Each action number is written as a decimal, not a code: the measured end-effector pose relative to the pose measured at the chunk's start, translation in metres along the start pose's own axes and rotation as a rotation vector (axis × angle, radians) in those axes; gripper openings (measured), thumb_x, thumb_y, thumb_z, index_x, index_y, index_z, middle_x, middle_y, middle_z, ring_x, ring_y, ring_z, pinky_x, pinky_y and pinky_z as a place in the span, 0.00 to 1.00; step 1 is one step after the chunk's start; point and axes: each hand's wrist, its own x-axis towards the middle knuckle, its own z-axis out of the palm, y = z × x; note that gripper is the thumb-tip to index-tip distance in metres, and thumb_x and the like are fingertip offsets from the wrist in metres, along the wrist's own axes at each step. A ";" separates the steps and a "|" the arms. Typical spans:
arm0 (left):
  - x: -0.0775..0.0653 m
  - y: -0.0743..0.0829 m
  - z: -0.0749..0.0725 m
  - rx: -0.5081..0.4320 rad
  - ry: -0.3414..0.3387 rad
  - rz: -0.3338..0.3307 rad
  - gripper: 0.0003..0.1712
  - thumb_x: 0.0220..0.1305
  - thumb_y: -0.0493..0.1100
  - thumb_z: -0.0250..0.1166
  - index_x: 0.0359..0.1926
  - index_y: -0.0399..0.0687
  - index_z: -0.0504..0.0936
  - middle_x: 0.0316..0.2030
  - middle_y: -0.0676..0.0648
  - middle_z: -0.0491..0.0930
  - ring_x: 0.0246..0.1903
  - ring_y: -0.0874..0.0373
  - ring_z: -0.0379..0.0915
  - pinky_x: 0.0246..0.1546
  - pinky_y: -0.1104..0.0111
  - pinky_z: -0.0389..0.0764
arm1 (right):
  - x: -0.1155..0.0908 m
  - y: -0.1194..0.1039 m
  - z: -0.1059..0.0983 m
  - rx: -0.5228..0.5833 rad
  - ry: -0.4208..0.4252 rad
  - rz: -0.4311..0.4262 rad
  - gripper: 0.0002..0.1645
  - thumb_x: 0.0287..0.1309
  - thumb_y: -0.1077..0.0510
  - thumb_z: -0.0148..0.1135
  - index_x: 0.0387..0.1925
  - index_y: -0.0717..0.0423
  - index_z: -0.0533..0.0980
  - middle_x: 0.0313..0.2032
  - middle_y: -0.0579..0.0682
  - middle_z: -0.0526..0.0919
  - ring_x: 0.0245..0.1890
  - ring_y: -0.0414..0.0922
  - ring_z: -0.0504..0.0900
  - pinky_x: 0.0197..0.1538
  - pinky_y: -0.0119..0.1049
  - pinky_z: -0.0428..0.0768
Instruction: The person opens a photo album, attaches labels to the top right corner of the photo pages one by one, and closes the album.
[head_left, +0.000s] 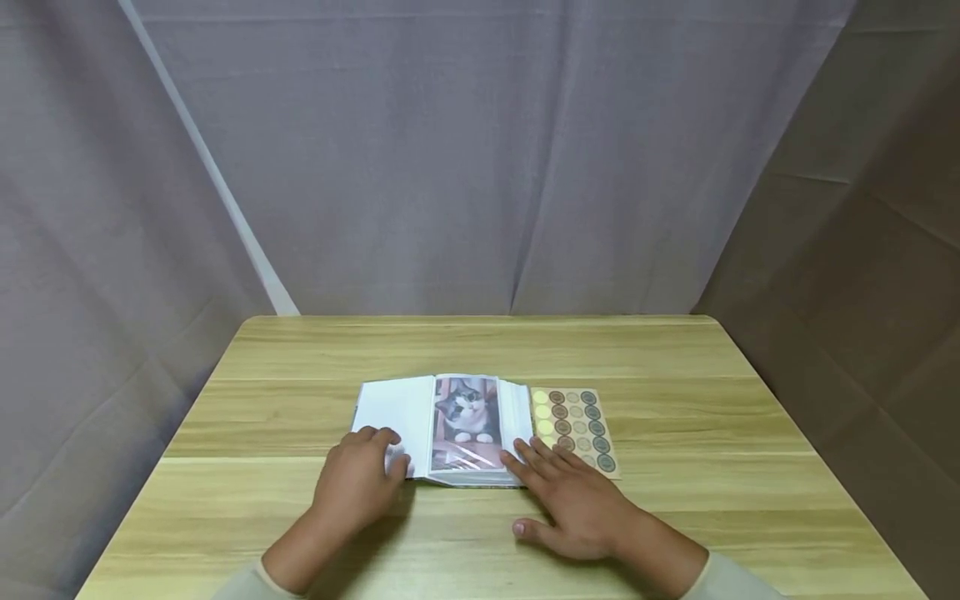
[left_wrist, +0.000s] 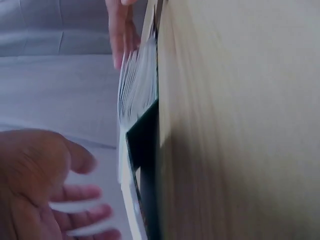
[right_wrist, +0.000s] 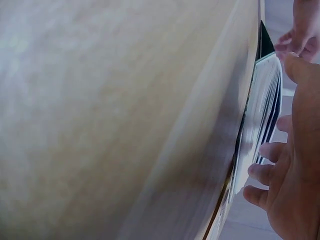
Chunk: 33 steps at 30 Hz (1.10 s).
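Note:
A photo album (head_left: 392, 408) lies open on the table, its front cover folded out to the left. On the top page a clear sleeve holds a photo of a grey and white cat (head_left: 465, 412). My left hand (head_left: 360, 471) is over the lower part of the white inner cover, fingers loosely bent. In the left wrist view that cover slopes up off the table, and the hand's fingers (left_wrist: 82, 192) are spread apart. My right hand (head_left: 573, 500) reaches over the album's lower right corner with straight fingers, partly hiding the sticker sheet (head_left: 592, 417) beside it.
The sticker sheet carries columns of round stickers in yellow, brown and dark grey-green. A wood-grain table (head_left: 300, 358) extends around the album. Grey cloth (head_left: 420, 167) hangs behind the table and along both sides.

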 end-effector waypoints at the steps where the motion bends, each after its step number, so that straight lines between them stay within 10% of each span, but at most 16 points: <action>1: 0.000 0.003 0.002 -0.024 0.013 0.026 0.12 0.60 0.45 0.71 0.43 0.45 0.86 0.41 0.43 0.84 0.42 0.42 0.81 0.41 0.47 0.81 | -0.001 0.001 0.000 -0.001 0.004 -0.003 0.51 0.70 0.26 0.47 0.82 0.45 0.47 0.79 0.55 0.54 0.77 0.56 0.55 0.73 0.59 0.58; 18: -0.006 0.036 0.019 -0.204 -0.008 0.259 0.07 0.64 0.43 0.70 0.43 0.51 0.83 0.40 0.56 0.78 0.38 0.64 0.75 0.37 0.66 0.81 | -0.007 0.010 -0.004 -0.038 0.100 0.004 0.48 0.71 0.31 0.52 0.80 0.53 0.54 0.75 0.55 0.63 0.75 0.56 0.62 0.72 0.56 0.61; 33: -0.012 0.051 0.024 -0.263 -0.119 0.382 0.06 0.67 0.44 0.67 0.44 0.52 0.83 0.40 0.58 0.80 0.42 0.63 0.78 0.43 0.66 0.81 | -0.015 0.030 -0.003 -0.060 0.172 0.080 0.46 0.67 0.37 0.62 0.75 0.60 0.64 0.70 0.57 0.72 0.70 0.59 0.68 0.70 0.58 0.65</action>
